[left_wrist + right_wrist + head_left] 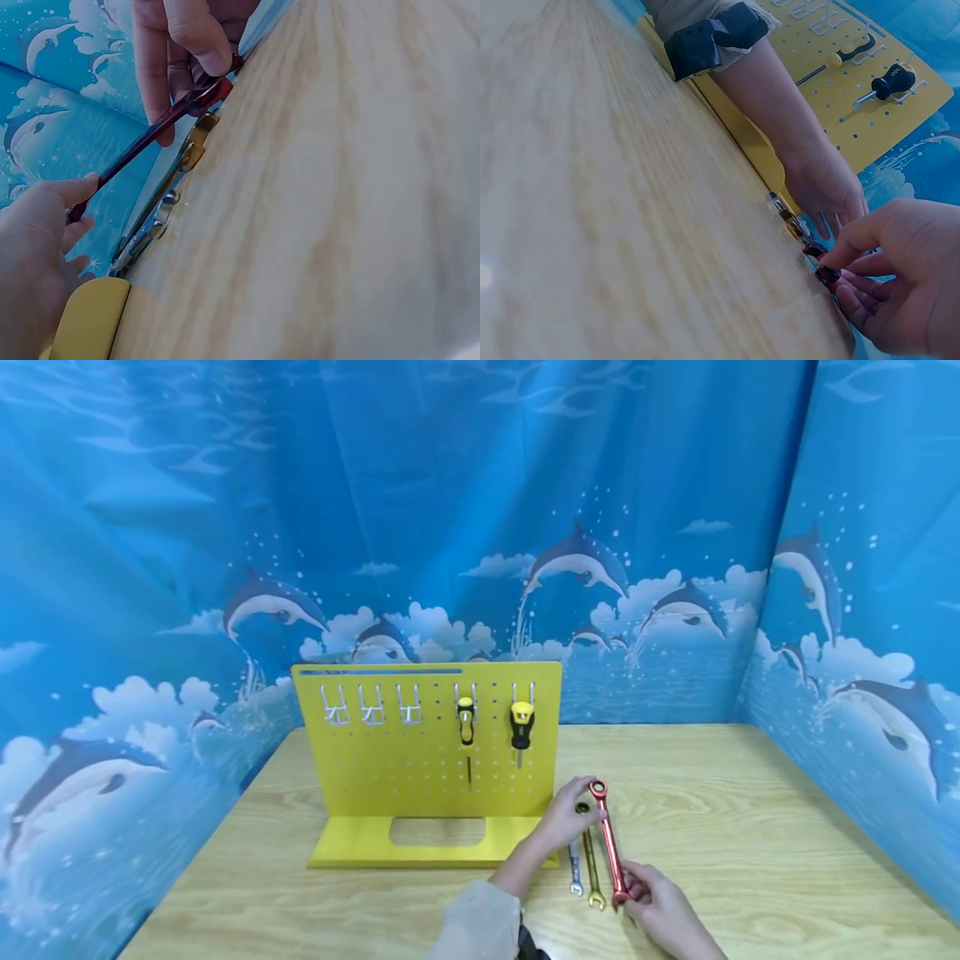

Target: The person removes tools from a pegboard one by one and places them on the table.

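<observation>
A red combination wrench [610, 843] lies slantwise between my two hands, its ring end away from me. My left hand [562, 817] pinches it near the ring end between thumb and fingers. At the open-jawed end, my right hand [663, 906] grips it with thumb and curled fingers, seen closely in the right wrist view. Just left of it, a gold wrench [592, 867] and a shorter silver wrench [575, 864] lie on the table; my left hand partly covers the silver one. In the left wrist view the red wrench [142, 142] appears raised above the wood at its ring end.
A yellow pegboard stand [405, 768] rises left of my hands. Two yellow-and-black screwdrivers, a slim one [467, 722] and a stubby one [521, 725], hang on it beside several bare metal hooks [372, 706]. Dolphin-printed curtains [450, 527] border the wooden table [750, 827].
</observation>
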The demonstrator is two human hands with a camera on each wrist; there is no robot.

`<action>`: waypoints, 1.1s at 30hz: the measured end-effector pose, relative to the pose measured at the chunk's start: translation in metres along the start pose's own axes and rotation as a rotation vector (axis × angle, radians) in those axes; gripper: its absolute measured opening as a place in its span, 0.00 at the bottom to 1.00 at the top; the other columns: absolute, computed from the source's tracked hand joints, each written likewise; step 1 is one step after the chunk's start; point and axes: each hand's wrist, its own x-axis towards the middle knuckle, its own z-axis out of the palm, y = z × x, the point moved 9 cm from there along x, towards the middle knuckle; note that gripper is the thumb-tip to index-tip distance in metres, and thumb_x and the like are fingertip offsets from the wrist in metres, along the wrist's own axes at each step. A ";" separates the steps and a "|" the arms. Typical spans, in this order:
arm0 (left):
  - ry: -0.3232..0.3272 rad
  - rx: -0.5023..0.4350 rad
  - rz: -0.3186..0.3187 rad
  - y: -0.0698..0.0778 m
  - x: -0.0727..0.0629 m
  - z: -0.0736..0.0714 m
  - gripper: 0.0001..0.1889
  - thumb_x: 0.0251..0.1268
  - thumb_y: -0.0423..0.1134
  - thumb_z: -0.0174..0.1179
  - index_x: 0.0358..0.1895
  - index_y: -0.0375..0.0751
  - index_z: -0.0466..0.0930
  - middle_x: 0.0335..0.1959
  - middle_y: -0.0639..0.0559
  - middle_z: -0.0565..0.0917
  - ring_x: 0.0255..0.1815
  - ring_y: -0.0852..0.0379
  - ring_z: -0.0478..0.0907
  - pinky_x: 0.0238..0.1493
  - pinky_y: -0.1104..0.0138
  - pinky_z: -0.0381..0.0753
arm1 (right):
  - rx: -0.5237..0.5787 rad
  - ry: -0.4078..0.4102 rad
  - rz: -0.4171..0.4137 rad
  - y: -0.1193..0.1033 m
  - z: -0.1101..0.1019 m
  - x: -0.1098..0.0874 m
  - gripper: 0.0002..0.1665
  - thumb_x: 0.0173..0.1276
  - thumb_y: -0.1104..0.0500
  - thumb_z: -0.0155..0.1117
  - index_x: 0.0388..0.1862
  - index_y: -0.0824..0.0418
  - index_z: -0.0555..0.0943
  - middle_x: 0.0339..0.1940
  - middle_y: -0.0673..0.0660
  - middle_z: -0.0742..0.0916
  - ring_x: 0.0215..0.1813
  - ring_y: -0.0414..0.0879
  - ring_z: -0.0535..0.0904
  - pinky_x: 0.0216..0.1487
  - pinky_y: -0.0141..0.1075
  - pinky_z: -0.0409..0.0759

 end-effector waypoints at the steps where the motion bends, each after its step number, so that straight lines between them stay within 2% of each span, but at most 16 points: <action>1: -0.005 0.004 -0.008 -0.002 0.000 0.001 0.30 0.57 0.40 0.63 0.64 0.38 0.66 0.60 0.45 0.70 0.65 0.47 0.60 0.64 0.54 0.59 | 0.001 -0.004 -0.006 0.000 0.000 0.000 0.28 0.45 0.77 0.60 0.50 0.82 0.71 0.29 0.54 0.76 0.29 0.41 0.72 0.31 0.29 0.76; 4: -0.019 0.027 -0.054 -0.008 0.001 0.004 0.31 0.56 0.42 0.63 0.64 0.41 0.66 0.63 0.43 0.67 0.67 0.45 0.54 0.64 0.50 0.55 | 0.004 -0.017 -0.020 0.000 0.001 0.000 0.28 0.47 0.76 0.62 0.50 0.82 0.71 0.28 0.54 0.75 0.30 0.41 0.72 0.30 0.30 0.75; 7: -0.030 0.051 -0.070 -0.010 0.002 0.006 0.31 0.56 0.43 0.64 0.64 0.42 0.66 0.65 0.38 0.63 0.67 0.41 0.54 0.62 0.47 0.57 | 0.004 -0.015 -0.030 0.000 0.000 0.000 0.27 0.47 0.76 0.62 0.50 0.83 0.71 0.28 0.54 0.75 0.30 0.40 0.72 0.30 0.30 0.75; 11: -0.052 0.080 -0.076 -0.009 0.001 0.009 0.31 0.56 0.44 0.63 0.64 0.42 0.66 0.67 0.39 0.60 0.69 0.42 0.49 0.63 0.47 0.55 | -0.010 0.000 -0.044 0.000 -0.001 0.000 0.27 0.47 0.75 0.62 0.49 0.82 0.72 0.28 0.53 0.75 0.30 0.38 0.71 0.31 0.29 0.75; 17: -0.078 0.128 -0.092 -0.009 0.001 0.011 0.31 0.57 0.45 0.63 0.65 0.43 0.66 0.68 0.42 0.58 0.71 0.44 0.41 0.65 0.46 0.48 | -0.013 -0.018 -0.044 0.001 -0.001 0.000 0.28 0.45 0.75 0.62 0.49 0.84 0.71 0.29 0.54 0.75 0.30 0.43 0.72 0.32 0.30 0.75; 24: -0.090 0.143 -0.120 -0.010 0.001 0.012 0.30 0.57 0.44 0.63 0.63 0.41 0.67 0.68 0.41 0.59 0.71 0.44 0.41 0.66 0.48 0.46 | -0.006 -0.024 0.042 0.004 -0.002 0.000 0.30 0.44 0.75 0.61 0.51 0.83 0.71 0.31 0.55 0.75 0.32 0.43 0.72 0.32 0.29 0.74; 29: -0.094 0.162 -0.143 -0.014 0.003 0.014 0.30 0.57 0.45 0.63 0.63 0.42 0.68 0.68 0.42 0.59 0.71 0.45 0.41 0.66 0.49 0.46 | 0.004 -0.026 0.030 0.003 -0.001 0.000 0.30 0.45 0.75 0.62 0.51 0.84 0.70 0.32 0.56 0.75 0.32 0.44 0.72 0.32 0.29 0.74; 33: -0.094 0.197 -0.134 -0.016 0.004 0.015 0.29 0.56 0.44 0.64 0.62 0.41 0.69 0.67 0.40 0.60 0.70 0.43 0.42 0.66 0.50 0.48 | 0.014 -0.032 0.036 0.003 0.000 0.000 0.32 0.45 0.75 0.62 0.52 0.85 0.68 0.32 0.56 0.75 0.32 0.44 0.72 0.33 0.29 0.75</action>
